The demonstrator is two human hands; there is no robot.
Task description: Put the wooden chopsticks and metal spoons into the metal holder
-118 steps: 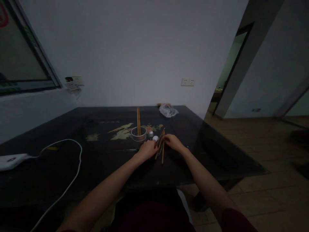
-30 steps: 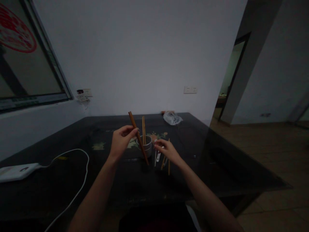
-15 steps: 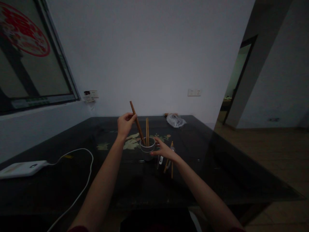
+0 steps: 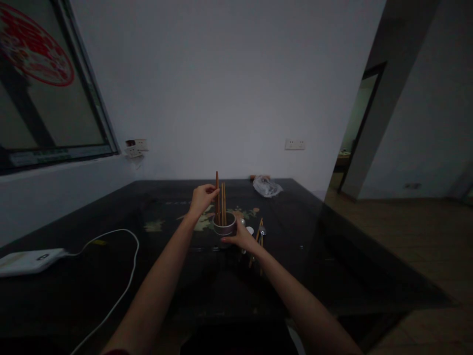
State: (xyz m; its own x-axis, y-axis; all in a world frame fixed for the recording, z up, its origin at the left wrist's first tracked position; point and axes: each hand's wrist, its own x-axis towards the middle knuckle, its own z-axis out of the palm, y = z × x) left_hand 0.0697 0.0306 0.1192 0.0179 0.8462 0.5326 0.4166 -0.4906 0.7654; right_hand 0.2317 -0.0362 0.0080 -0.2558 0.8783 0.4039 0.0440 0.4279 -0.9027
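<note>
My left hand (image 4: 203, 198) pinches reddish-brown chopsticks (image 4: 217, 178), which stand nearly upright with their lower ends inside a cup (image 4: 223, 230). Beside them in the same cup are lighter wooden chopsticks (image 4: 223, 199). My right hand (image 4: 243, 236) grips the cup from its right side, thumb towards me. Close to that hand, on the dark table, lie a metal spoon (image 4: 262, 230) and more loose chopsticks (image 4: 252, 261), partly covered by my right wrist. A small white spoon-like piece (image 4: 250, 230) shows just past my fingers.
The dark glossy table (image 4: 318, 276) reaches back to the wall. At its far edge rests a crumpled clear plastic bag (image 4: 266, 187). On the left lies a white device (image 4: 31, 261) with a white cable (image 4: 135, 261) curving towards me.
My left hand has moved right and slightly down, and the reddish-brown chopsticks have gone from leaning left to almost upright. The cup has tilted slightly, with my right hand still around it.
</note>
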